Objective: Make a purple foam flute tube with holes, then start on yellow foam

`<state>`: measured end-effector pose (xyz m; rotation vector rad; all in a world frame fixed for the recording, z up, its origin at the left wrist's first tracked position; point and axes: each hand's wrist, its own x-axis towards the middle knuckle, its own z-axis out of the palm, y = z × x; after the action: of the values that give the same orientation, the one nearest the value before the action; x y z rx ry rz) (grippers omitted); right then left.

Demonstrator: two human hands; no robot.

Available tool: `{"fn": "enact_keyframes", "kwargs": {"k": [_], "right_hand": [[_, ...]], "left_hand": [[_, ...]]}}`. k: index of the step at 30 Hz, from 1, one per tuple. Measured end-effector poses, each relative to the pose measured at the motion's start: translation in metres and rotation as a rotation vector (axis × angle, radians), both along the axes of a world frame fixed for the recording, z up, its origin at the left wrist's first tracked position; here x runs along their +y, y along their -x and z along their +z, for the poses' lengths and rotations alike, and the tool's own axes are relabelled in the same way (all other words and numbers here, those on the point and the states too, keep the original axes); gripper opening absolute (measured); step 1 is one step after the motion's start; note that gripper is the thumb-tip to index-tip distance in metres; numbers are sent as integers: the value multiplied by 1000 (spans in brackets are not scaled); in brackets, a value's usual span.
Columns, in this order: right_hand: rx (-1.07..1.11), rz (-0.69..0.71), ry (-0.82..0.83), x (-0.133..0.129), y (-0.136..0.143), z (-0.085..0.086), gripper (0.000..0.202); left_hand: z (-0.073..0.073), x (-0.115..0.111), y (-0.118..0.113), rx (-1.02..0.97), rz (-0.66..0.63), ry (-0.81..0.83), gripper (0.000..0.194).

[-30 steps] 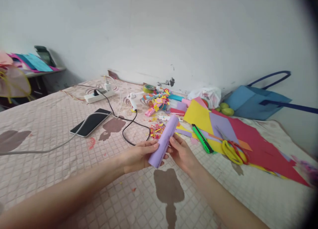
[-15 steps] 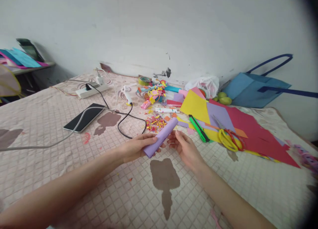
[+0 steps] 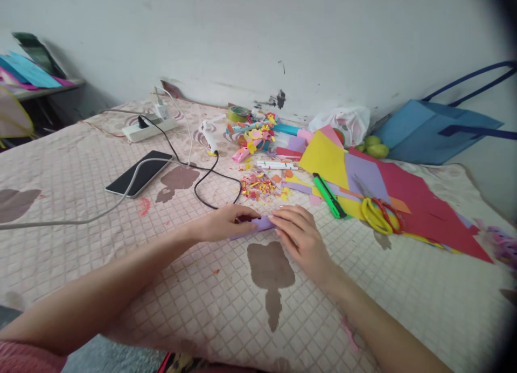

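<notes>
A rolled tube of purple paper (image 3: 264, 223) lies sideways low at the cloth, mostly covered by my two hands. My left hand (image 3: 220, 222) grips its left part, thumb on the near side and fingers over the top. At the tube's right end, my right hand (image 3: 301, 238) is closed over it with its fingers together. Just beyond the hands are small scattered paper scraps (image 3: 258, 185) in red, yellow and pink. To the right of them lies a green utility knife (image 3: 329, 195).
Yellow-and-red-handled scissors (image 3: 377, 214) rest on coloured paper sheets (image 3: 424, 211) at right. A white glue gun (image 3: 209, 138) with a black cord, a dark tablet-like device (image 3: 139, 173) and a power strip (image 3: 147, 128) are at left. A blue bag (image 3: 428, 133) stands by the wall.
The purple paper roll has gone from held up at a slant to lying nearly level at the cloth. My right hand has moved onto its right end, and my left hand has turned palm down.
</notes>
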<state>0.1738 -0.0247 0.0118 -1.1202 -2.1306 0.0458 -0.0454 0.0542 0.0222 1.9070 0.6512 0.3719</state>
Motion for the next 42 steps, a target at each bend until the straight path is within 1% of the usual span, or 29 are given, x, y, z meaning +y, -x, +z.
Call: {"fn": "enact_keyframes", "kwargs": {"k": [3, 5, 10, 16, 19, 22, 27, 32, 36, 39, 42], "right_hand": [[-48, -9, 33, 0, -1, -8, 29], [-64, -15, 42, 1, -1, -11, 27], [-80, -16, 43, 2, -1, -13, 27], [-75, -23, 39, 1, 0, -14, 30], [-89, -16, 38, 0, 1, -14, 30], [-90, -7, 37, -1, 0, -14, 30], [-113, -6, 31, -2, -1, -14, 29], [-145, -1, 30, 0, -1, -16, 29], [-122, 7, 6, -3, -3, -18, 35], [-96, 68, -43, -6, -8, -17, 45], [-142, 177, -15, -6, -11, -17, 49]], "left_hand": [[-2, -3, 0, 28, 61, -161, 26], [-3, -5, -1, 38, 86, -209, 25], [-5, -6, -4, -3, 96, -177, 27], [-16, -5, -10, -37, 152, -114, 28], [-20, -6, -12, -26, 159, -120, 27], [-20, -7, -13, -29, 176, -137, 26], [-17, -7, -13, -25, 154, -134, 22], [-15, -6, -13, 23, 174, -216, 22], [-15, -6, -14, 30, 168, -233, 20], [-16, -3, -14, 27, 156, -201, 22], [-19, 2, -13, 9, 120, -143, 24]]}}
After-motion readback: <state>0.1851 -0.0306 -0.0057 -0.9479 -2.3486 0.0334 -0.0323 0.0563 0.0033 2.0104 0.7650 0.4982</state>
